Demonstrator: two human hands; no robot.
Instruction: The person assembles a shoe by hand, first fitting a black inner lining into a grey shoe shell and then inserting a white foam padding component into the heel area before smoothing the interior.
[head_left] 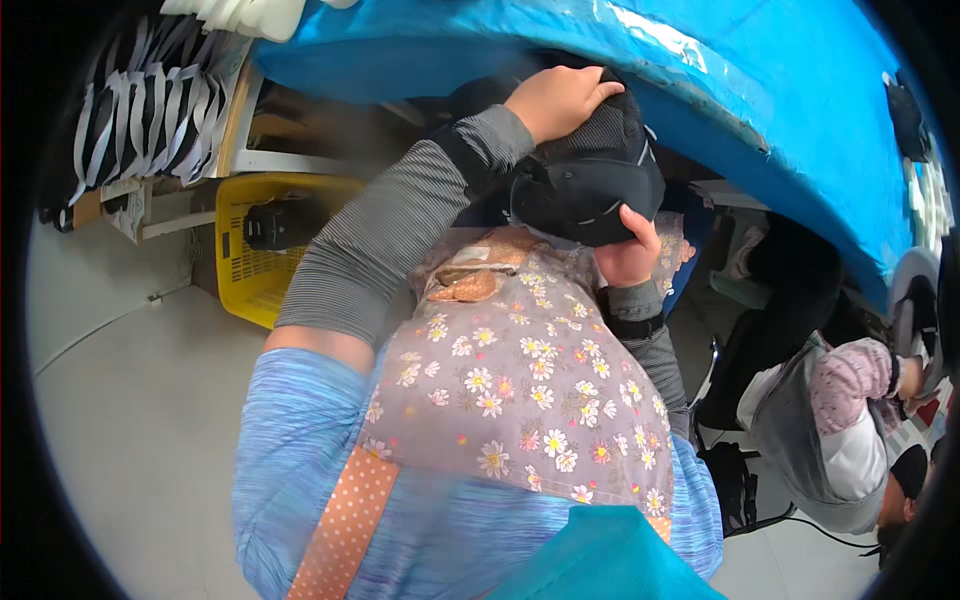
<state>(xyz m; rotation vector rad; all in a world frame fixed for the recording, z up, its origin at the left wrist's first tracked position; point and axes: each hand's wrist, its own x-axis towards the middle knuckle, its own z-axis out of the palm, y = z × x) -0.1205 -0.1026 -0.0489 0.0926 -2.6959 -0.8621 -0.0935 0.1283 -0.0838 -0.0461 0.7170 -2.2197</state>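
A black cap point(590, 190) with a mesh-like panel is held up between my hands, over my lap and against the edge of the blue-covered table. My left hand point(565, 100) grips its upper, far end with the fingers folded over it. At the lower right, my right hand point(628, 250) pinches the cap's rim, thumb on the near face and the other fingers partly hidden behind it. The inside of the cap is out of sight.
The blue table cover point(800, 110) curves across the top. To the left, a yellow basket point(232, 250) holds a black item point(285, 222). White straps point(150, 120) hang on a rack at far left. A co-worker point(840, 430) sits at the right, handling a pale cap point(915, 285).
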